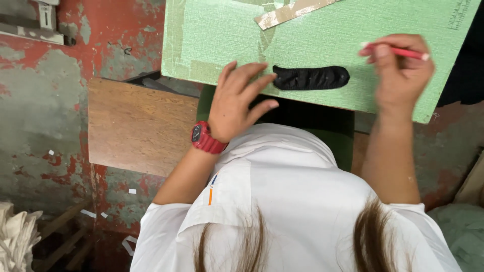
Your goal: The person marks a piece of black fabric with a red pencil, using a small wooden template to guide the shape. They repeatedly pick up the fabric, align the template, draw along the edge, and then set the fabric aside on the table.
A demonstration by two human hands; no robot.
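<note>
A black, elongated piece of material (311,77) lies flat on a pale green board (322,35) in front of me. My left hand (237,100), with a red watch on its wrist, rests with fingers spread at the board's near edge, its fingertips touching the left end of the black piece. My right hand (401,73) hovers to the right of the piece and grips a red pencil-like marker (398,51) between fingers and thumb.
A flat light strip (290,12) lies on the far part of the board. A brown wooden board (141,126) sits lower left over a worn red-and-grey floor (40,100). White cloth (15,236) is piled at bottom left, green fabric (461,231) at bottom right.
</note>
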